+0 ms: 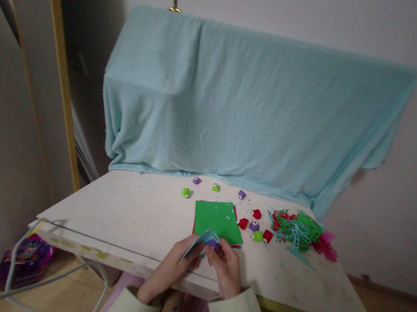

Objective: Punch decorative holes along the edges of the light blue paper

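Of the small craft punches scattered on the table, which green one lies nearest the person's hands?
The green punch right of the green sheet, between two red punches. The other two green ones lie farther back, near the blue cloth.

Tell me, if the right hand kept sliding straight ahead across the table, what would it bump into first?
Probably the green sheet: it lies flat just beyond the right hand, which pinches a small purple punch. Depth is hard to judge here.

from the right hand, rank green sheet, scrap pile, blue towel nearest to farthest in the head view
From the right hand:
1. green sheet, on the table just beyond the fingers
2. scrap pile, farther off to the right on the table
3. blue towel, draped along the wall behind the table
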